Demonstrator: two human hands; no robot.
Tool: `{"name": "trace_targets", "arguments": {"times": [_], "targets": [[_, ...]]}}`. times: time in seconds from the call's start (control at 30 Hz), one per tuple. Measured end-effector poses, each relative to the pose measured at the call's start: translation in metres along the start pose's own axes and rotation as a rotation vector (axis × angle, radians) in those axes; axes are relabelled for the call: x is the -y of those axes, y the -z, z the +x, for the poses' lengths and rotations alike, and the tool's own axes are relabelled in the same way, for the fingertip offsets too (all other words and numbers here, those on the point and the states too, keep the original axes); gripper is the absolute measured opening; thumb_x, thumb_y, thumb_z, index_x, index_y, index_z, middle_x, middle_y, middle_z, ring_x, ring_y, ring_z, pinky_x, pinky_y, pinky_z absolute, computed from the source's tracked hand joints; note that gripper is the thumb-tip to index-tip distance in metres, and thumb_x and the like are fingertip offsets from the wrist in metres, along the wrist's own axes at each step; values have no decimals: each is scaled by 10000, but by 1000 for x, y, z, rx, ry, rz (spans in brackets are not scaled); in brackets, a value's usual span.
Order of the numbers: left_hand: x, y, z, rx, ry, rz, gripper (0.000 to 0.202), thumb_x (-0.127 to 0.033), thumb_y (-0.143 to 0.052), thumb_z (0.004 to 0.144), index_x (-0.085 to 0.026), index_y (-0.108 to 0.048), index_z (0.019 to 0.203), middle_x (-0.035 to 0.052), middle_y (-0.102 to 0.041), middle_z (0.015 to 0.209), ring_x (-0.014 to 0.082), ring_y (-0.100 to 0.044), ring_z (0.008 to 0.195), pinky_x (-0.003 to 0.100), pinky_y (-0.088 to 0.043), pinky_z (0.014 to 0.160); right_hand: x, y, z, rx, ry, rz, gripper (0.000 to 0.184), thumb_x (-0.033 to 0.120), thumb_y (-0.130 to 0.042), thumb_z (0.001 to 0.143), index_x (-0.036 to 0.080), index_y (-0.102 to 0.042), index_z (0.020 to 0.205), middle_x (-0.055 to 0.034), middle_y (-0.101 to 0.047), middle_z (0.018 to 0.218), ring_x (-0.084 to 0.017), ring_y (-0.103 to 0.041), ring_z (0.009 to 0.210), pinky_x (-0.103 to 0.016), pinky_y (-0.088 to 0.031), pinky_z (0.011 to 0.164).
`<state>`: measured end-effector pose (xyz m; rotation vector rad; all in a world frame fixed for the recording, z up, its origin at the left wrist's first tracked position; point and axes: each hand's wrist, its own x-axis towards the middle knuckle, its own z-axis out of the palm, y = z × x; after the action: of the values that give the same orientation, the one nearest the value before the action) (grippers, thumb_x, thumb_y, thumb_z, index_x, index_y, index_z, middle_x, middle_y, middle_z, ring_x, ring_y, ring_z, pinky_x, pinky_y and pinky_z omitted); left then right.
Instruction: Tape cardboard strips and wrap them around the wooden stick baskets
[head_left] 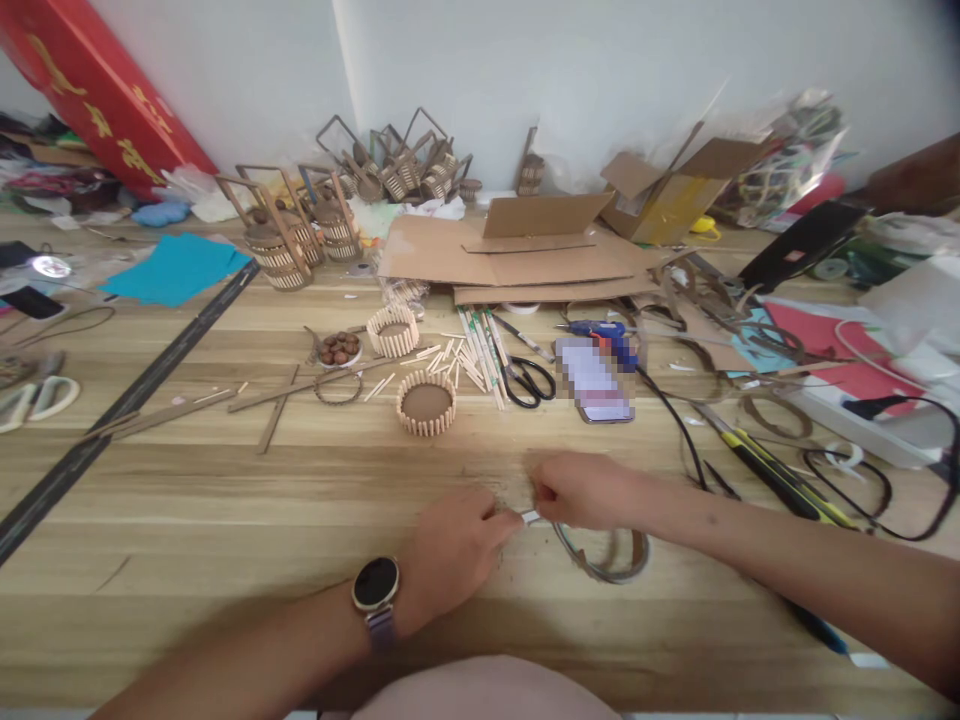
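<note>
My left hand, with a dark watch on its wrist, is closed in a pinch at the near middle of the wooden table. My right hand is closed too, its fingers meeting the left hand's. Both pinch one end of a curled brown cardboard strip, which loops on the table just right of my hands. A small round basket of sticks stands a little beyond my hands.
Black scissors, a phone, a blue glue gun and loose sticks lie mid-table. Flat cardboard and finished stick baskets sit at the back. A yellow-black tool and black cables lie right.
</note>
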<state>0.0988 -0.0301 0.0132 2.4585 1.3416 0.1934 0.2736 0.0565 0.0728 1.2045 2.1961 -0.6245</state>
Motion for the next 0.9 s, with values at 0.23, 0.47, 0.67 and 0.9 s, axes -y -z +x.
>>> {"name": "trace_targets", "arguments": {"times": [0.23,0.47,0.67,0.9], "targets": [[0,-5,0,-14,-59,95,325,-243,-364,1010,-317,-608,1212,21,-586,835,194,-546,750,294,-378,610,9,5,-4,0,-24,-47,195,194,-553,777,147,-736,828,-124,-736,892,-244,-667,801,-251,-303,518],[-2,5,-2,36,-170,222,285,-173,-409,979,-218,-579,1203,49,-608,897,214,-566,774,316,-412,608,0,-2,0,-19,5,8,189,199,-549,769,138,-727,776,-103,-724,792,-211,-634,694,-251,-266,489],[2,26,-4,86,-216,236,193,-195,-495,938,-153,-649,828,87,-600,903,219,-563,787,329,-435,620,-12,-8,-1,7,106,133,203,235,-544,800,171,-728,742,-20,-689,672,-135,-555,596,-221,-302,496],[14,36,-4,42,-247,272,157,-223,-488,952,-184,-640,958,62,-596,890,217,-536,799,333,-419,641,-13,-9,-2,20,118,205,183,239,-563,811,151,-723,797,-19,-674,635,-140,-548,590,-216,-319,501]]}}
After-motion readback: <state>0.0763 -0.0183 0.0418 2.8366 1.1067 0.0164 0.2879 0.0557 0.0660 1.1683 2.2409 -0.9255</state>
